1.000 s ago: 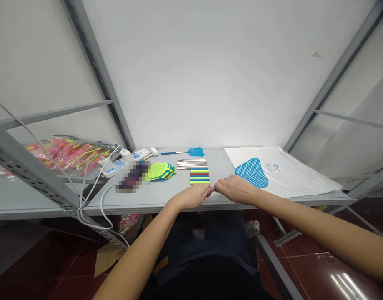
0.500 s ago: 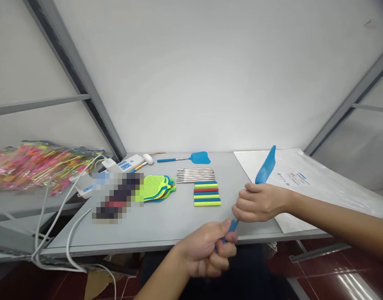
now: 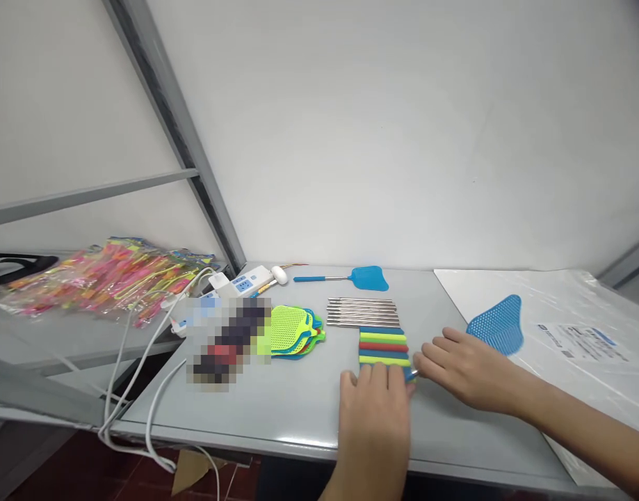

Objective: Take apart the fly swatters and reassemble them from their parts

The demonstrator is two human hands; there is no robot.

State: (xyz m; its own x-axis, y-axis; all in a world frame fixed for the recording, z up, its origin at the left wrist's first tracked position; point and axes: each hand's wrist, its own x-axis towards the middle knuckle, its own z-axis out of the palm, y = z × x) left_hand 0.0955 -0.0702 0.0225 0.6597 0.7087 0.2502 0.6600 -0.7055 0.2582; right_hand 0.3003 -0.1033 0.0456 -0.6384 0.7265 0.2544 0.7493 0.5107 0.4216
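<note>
Both hands are on one blue fly swatter [image 3: 499, 325], whose perforated head rises past my right knuckles above the white sheet. My right hand [image 3: 468, 369] is closed around its neck, and a short bit of metal rod shows between the hands. My left hand [image 3: 376, 410], back upward, is closed on the blue grip, most of which its fingers hide. Just beyond the left fingers lies a row of coloured handle sleeves [image 3: 384, 346] in blue, yellow-green and red. Several metal rods [image 3: 363, 312] lie side by side behind them.
An assembled blue fly swatter [image 3: 370, 278] lies near the wall. Left of the rods are stacked swatter heads [image 3: 288, 328], a blurred-out item [image 3: 228, 344] and power strips [image 3: 251, 280] with white cables. Bagged colourful goods [image 3: 121, 278] lie far left. A white wrapped sheet [image 3: 564, 376] covers the right side.
Both hands have moved forward over the table with the swatter, the left beside the sleeves. The swatter's head has turned its flat face more into view. The camera view has shifted left.
</note>
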